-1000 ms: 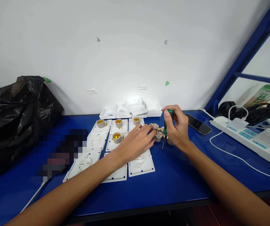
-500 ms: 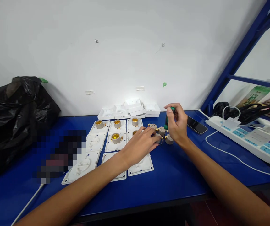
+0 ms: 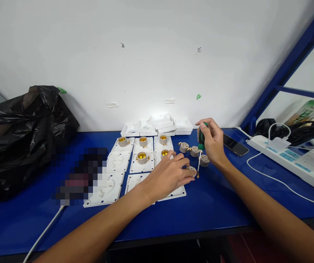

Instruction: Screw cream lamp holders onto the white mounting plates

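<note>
Right hand (image 3: 213, 144) up over the blue counter (image 3: 214, 204), grip wrapped tight around the green handle of a screwdriver (image 3: 200, 153), shaft pointing down and a touch to the left, tip right at a small beige lamp socket (image 3: 192, 171). Left hand (image 3: 170, 175) lies low over the white plates, fingertips pinching that same socket and pinning it to the counter at the right edge of the nearest white plate (image 3: 173, 191). Three more loose sockets (image 3: 184, 147) sit just behind, close to the right hand, brass tabs sticking out. To the left, a grid of white square base plates (image 3: 118, 160), several already carrying brass-lined sockets, others bare. Behind them against the wall, a stack of white covers (image 3: 159, 124). A dark phone (image 3: 235, 145) lies just past the right hand, a white power strip (image 3: 291, 160) with its cable farther right, and a black plastic bag (image 3: 22, 135) slumps at far left.
</note>
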The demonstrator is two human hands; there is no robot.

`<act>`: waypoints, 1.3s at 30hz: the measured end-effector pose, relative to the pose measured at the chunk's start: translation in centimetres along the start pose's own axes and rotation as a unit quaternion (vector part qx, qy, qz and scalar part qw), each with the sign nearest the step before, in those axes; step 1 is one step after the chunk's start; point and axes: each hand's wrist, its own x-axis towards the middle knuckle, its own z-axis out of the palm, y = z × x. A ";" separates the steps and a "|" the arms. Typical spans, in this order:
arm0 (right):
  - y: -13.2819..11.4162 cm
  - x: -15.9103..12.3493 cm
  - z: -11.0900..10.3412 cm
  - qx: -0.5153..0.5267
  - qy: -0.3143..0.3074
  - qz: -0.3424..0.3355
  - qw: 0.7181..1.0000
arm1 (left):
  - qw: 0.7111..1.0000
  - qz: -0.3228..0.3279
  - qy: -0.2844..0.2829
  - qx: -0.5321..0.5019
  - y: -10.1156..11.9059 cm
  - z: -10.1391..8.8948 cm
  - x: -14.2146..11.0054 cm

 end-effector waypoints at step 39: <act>-1.3 -1.5 0.3 -0.138 -0.071 -0.142 0.978 | 0.952 -0.125 -0.007 -0.281 0.8 -1.0 -0.1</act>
